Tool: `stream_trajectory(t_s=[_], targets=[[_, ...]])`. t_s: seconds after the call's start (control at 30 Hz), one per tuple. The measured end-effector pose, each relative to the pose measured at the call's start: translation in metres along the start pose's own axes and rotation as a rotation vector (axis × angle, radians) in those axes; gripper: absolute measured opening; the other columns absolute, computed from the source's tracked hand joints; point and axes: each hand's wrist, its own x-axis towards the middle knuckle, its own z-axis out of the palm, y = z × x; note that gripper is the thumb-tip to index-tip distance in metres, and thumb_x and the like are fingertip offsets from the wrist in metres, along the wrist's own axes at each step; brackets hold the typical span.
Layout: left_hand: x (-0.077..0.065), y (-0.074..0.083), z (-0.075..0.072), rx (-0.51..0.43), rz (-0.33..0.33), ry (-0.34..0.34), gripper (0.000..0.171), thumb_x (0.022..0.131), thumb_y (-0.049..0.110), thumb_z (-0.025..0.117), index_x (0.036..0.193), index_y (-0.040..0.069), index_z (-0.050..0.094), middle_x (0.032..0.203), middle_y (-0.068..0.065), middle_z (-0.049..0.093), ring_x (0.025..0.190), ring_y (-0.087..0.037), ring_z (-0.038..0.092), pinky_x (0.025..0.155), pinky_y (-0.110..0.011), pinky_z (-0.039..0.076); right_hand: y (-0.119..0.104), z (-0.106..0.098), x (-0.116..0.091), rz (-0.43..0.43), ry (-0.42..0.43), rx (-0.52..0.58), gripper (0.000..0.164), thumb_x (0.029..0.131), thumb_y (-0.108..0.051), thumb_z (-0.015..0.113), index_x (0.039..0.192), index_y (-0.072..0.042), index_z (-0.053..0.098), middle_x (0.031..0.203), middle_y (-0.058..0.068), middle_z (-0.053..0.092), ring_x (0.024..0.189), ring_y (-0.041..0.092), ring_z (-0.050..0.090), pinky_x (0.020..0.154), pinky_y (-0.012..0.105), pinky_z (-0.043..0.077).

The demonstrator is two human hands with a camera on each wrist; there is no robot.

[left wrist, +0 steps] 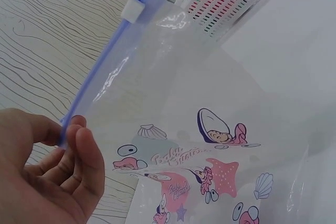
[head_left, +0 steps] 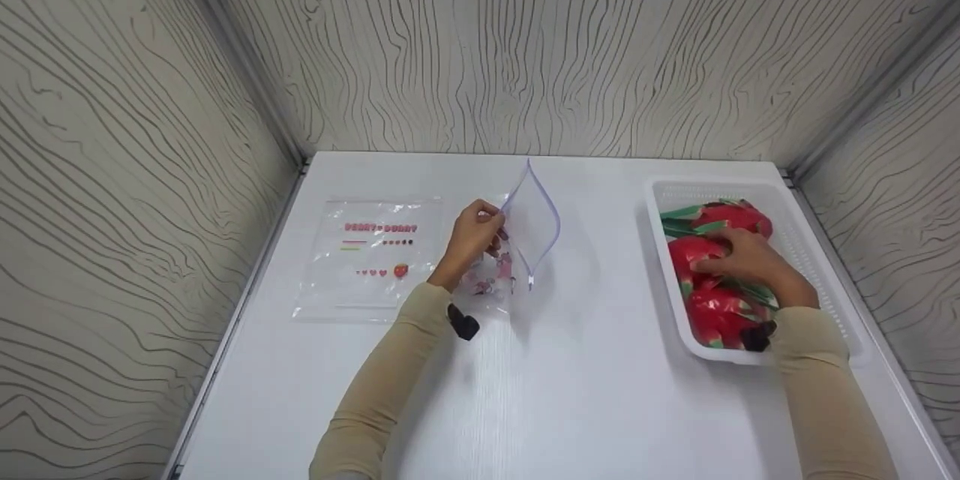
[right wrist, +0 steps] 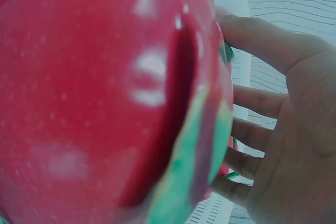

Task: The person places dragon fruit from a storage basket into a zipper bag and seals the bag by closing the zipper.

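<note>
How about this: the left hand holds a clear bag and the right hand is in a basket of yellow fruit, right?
No, the head view shows red fruit. The left hand does hold a clear bag, and the right hand is in the basket.

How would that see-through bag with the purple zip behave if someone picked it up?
The bag would probably fold and flop, since its thin clear film is creased. It's likely light, as nothing shows inside. The purple zip seems springier: it bows in a smooth curve beside the left hand.
</note>
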Motion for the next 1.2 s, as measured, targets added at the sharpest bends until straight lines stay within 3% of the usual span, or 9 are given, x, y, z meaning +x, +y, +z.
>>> stream_trajectory(t_s=[0.23,0.47,0.93,1.2], targets=[[0.0000,-0.0008,0.0006,0.015,-0.022,0.001,0.020,0.105,0.021,0.059,0.118,0.005,0.061,0.083,-0.005,0.071,0.060,-0.012,0.059,0.053,-0.022,0.056,0.0005,-0.0008,-0.0038,0.018,-0.047,-0.023,0.100,0.088,-0.044,0.084,0.157,0.008,0.034,0.150,0.042,0.034,0.133,0.060,0.040,0.105,0.081,0.045],[0.0002,0.0006,0.0028,0.001,-0.015,-0.001,0.020,0.104,0.017,0.059,0.117,0.002,0.061,0.079,-0.004,0.069,0.056,-0.011,0.058,0.050,-0.022,0.054,0.0011,-0.0023,-0.0041,0.070,-0.086,0.016,0.104,0.091,-0.047,0.081,0.159,0.009,0.025,0.149,0.042,0.024,0.132,0.062,0.038,0.106,0.081,0.044],[0.0006,-0.0021,0.0012,-0.014,-0.004,-0.008,0.019,0.105,0.017,0.059,0.118,0.003,0.060,0.080,-0.005,0.071,0.057,-0.010,0.058,0.051,-0.021,0.054,0.0080,0.0036,0.0024,0.042,-0.059,0.016,0.098,0.090,-0.041,0.080,0.149,0.014,0.024,0.142,0.042,0.023,0.130,0.061,0.035,0.106,0.080,0.044],[0.0016,-0.0020,0.0018,-0.029,-0.013,-0.009,0.020,0.104,0.017,0.060,0.118,0.003,0.061,0.079,-0.004,0.071,0.057,-0.010,0.059,0.051,-0.021,0.054,0.0088,0.0034,0.0029,0.070,-0.069,0.017,0.103,0.090,-0.045,0.079,0.156,0.013,0.024,0.145,0.042,0.021,0.131,0.063,0.035,0.103,0.080,0.046]])
